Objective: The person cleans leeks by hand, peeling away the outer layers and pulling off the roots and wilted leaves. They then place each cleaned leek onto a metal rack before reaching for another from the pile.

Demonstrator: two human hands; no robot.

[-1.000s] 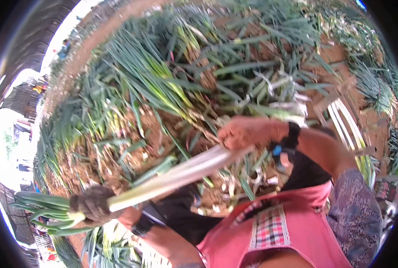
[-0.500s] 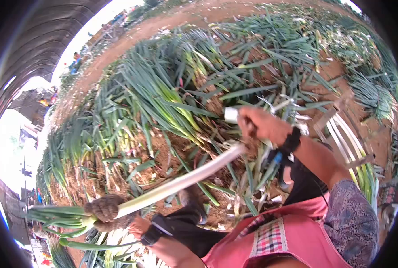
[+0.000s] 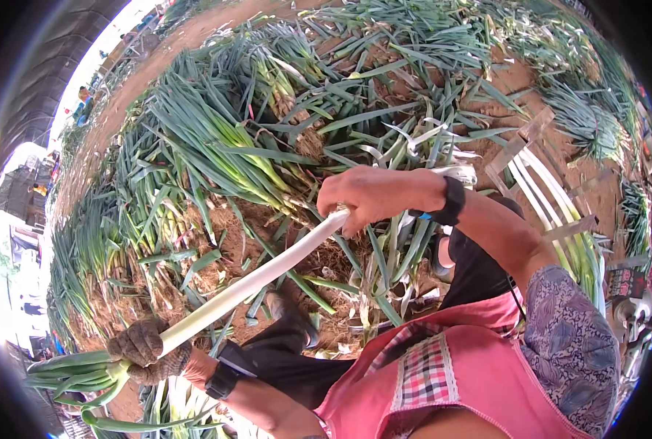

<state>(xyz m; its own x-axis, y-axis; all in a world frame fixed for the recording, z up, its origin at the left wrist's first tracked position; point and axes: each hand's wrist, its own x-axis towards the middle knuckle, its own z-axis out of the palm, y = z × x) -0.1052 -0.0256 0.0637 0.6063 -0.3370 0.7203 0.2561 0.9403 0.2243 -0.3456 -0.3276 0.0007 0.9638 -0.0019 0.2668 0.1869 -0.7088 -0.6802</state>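
Note:
A long green onion (image 3: 252,282) with a white stalk slants across the view, leaves at lower left and root end near the middle. My left hand (image 3: 146,353), in a brown knitted glove, is closed around it just below the green leaves (image 3: 77,377). My bare right hand (image 3: 373,194) has its fingers closed at the other end of the stalk. The fingertips partly cover that end. Loose peelings and cut leaves (image 3: 392,282) lie on the ground below the right hand.
Heaped green onions (image 3: 194,132) cover the soil ahead and to the left. At right, several peeled onions (image 3: 538,194) lie in a metal frame (image 3: 532,126). My shoe (image 3: 291,318) rests among scraps. A dark, arched cover (image 3: 33,80) stands at far left.
My right hand has come to the stalk's end and closed there; the white object it held earlier no longer shows in its fingers. My left hand keeps its hold. The view has shifted slightly.

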